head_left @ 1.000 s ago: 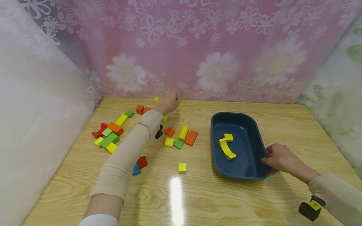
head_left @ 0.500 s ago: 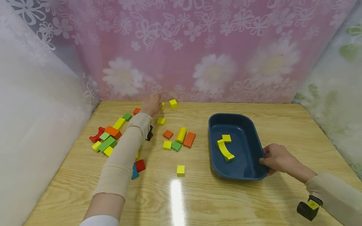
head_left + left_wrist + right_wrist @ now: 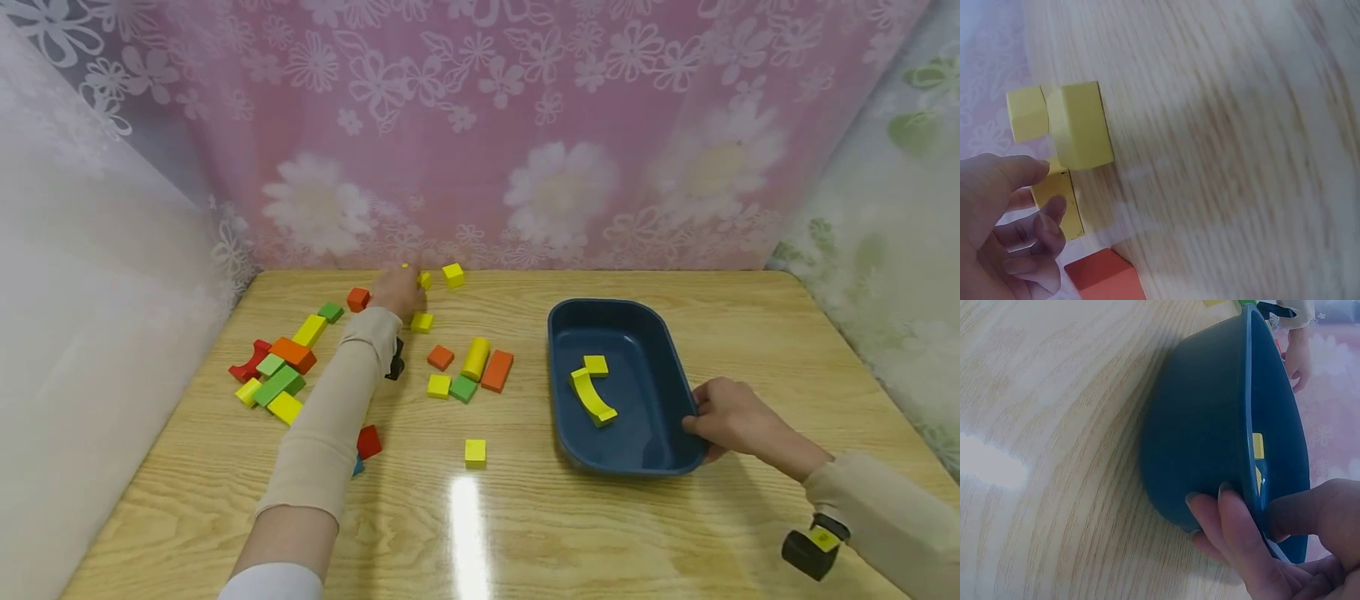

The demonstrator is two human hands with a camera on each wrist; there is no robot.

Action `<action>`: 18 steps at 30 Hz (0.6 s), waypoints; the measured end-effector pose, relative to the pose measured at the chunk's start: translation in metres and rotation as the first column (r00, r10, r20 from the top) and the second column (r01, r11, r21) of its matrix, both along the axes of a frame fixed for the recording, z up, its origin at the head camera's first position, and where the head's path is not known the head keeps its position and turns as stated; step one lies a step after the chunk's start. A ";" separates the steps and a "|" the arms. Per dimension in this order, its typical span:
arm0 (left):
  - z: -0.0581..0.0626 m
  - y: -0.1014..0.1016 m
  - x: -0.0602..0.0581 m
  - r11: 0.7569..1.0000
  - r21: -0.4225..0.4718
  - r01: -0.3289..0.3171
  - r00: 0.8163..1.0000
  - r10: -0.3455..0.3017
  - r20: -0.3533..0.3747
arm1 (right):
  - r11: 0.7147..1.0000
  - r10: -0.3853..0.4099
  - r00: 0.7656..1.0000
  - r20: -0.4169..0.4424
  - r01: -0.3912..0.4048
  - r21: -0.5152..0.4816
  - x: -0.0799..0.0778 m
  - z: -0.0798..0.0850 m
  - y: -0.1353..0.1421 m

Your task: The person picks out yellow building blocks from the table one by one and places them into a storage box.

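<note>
At the back of the table, my left hand (image 3: 397,292) reaches in among yellow blocks. The left wrist view shows its thumb and curled fingers around a small yellow block (image 3: 1063,203), fingertips against its faces. Two more yellow blocks sit beside it, a larger one (image 3: 1082,125) and a smaller one (image 3: 1027,114), and an orange block (image 3: 1105,276) lies below. My right hand (image 3: 738,417) grips the near right rim of a dark blue bin (image 3: 564,433), thumb inside and fingers outside. In the bin lie a yellow arch (image 3: 592,396) and a yellow square block (image 3: 596,366).
Mid-table stand a yellow cylinder (image 3: 476,359), an orange block (image 3: 497,371), a green block (image 3: 462,388) and a lone yellow cube (image 3: 476,452). A mixed pile with a green block (image 3: 278,386) and red arch (image 3: 251,362) lies left. A pink curtain (image 3: 480,167) hangs behind.
My left hand has moved left and slightly nearer, uncovering a yellow cube at the back edge. The right hand keeps its grip on the bin; the head view has shifted a little.
</note>
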State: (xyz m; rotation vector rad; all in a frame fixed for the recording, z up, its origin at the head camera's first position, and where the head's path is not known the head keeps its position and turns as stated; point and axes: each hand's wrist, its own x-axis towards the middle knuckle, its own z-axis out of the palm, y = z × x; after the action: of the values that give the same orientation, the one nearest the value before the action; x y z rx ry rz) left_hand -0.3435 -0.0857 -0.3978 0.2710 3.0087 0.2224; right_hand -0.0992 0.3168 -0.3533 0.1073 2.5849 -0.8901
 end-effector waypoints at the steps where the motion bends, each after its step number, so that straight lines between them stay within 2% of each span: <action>1: 0.000 0.000 0.000 1.000 0.006 -0.004 1.000 0.004 0.002 | 1.000 -0.001 1.000 -0.001 0.001 -0.002 0.000 0.000 0.000; 7: -0.004 0.002 -0.002 1.000 0.019 -0.019 1.000 0.019 0.007 | 1.000 0.004 1.000 -0.009 -0.004 -0.020 0.001 -0.001 0.000; 14: -0.005 0.007 -0.005 0.999 -0.042 -0.001 1.000 0.002 0.005 | 1.000 0.004 1.000 -0.015 -0.004 -0.001 0.002 0.000 0.001; 18: -0.005 0.008 -0.005 0.999 -0.042 -0.011 1.000 0.012 0.008 | 1.000 0.001 1.000 -0.011 -0.001 0.014 0.001 0.000 0.000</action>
State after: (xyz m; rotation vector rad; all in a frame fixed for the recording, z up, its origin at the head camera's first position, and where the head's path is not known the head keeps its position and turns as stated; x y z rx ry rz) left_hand -0.3487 -0.0775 -0.4031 0.2481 3.0037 0.1611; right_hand -0.0977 0.3171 -0.3531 0.1053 2.6018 -0.8743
